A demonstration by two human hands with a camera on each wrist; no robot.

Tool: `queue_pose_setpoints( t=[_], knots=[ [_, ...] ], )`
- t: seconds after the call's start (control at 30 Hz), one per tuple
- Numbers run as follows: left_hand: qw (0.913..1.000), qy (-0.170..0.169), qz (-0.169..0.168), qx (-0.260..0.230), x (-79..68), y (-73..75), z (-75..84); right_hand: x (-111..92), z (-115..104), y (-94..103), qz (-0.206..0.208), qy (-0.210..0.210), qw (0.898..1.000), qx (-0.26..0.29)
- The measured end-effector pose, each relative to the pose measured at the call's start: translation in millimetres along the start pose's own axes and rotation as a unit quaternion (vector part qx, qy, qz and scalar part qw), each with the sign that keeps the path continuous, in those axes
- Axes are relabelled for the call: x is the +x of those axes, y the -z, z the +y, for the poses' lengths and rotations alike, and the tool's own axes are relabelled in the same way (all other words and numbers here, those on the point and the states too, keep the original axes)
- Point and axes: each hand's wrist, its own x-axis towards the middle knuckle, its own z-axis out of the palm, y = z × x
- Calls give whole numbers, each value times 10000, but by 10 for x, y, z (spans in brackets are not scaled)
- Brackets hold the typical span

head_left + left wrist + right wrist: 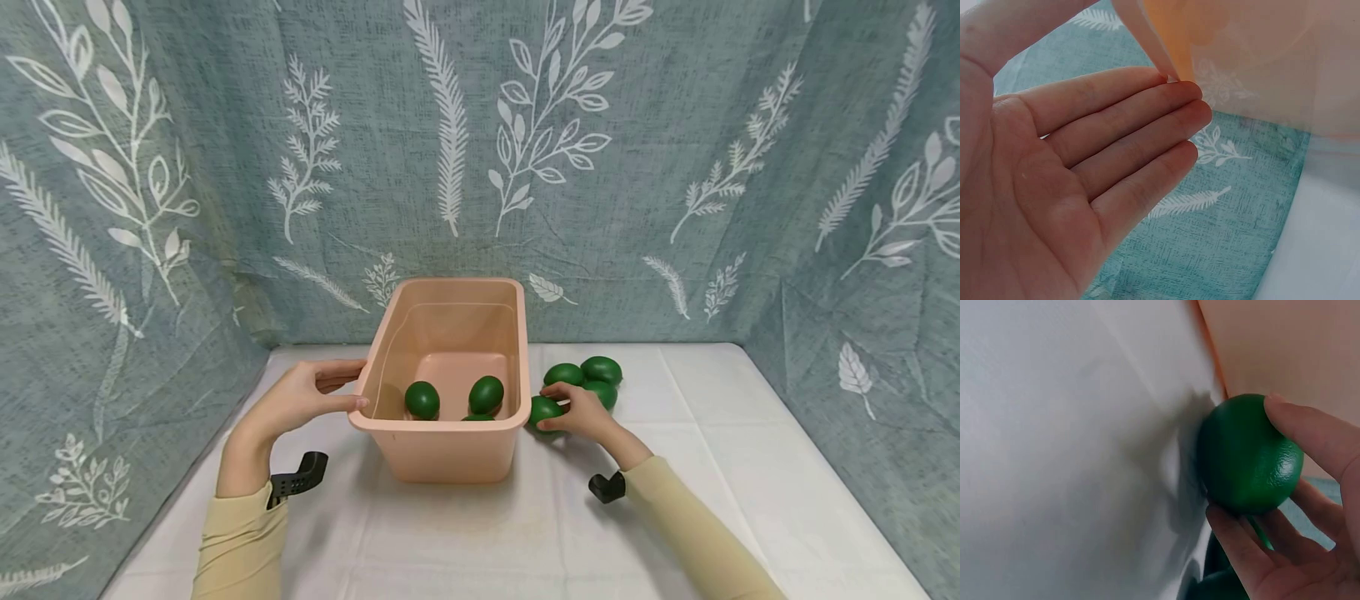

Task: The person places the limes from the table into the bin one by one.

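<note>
In the head view my right hand [590, 415] pinches a dark green lime [542, 411] between thumb and fingers, just beside the right wall of a peach plastic bin [450, 454]. The right wrist view shows this lime [1244, 459] close up, glossy and rounded, with the thumb on one side and fingertips on the other. My left hand [303, 400] is at the bin's left rim, its thumb tip and fingertips touching the edge. Those fingers [1129, 128] lie straight in the left wrist view. Inside the bin are a lime [422, 400], another lime [486, 394] and a third, mostly hidden behind the front rim.
Behind my right hand several more limes [602, 369] sit grouped on the white tablecloth [675, 450]. A blue-green curtain [637, 208] with white leaf prints hangs along the back and both sides. Each wrist wears a black camera mount [300, 477].
</note>
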Motion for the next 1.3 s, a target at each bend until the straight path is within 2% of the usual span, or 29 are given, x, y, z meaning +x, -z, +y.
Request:
queue_pose_setpoints(
  t=[0.3, 0.6, 0.8, 0.93, 1.3],
  knots=[
    [10000, 23, -23, -38, 2, 13, 7, -22, 0, -35, 177, -150, 9997, -22],
    [10000, 38, -9, 9, 1, 10, -16, -96, -46, 35, 193, -146, 9994, -232],
    [9999, 141, -7, 34, -12, -8, -23, -177, -44, 139, 276, -212, 9991, -235],
    [9999, 89, -15, 60, -3, -4, -12, -208, -56, 237, 337, -256, 9990, -144],
    [9999, 70, -28, 74, 6, 22, 24, -267, -184, 593, 149, -513, 9985, -145]
  ],
)
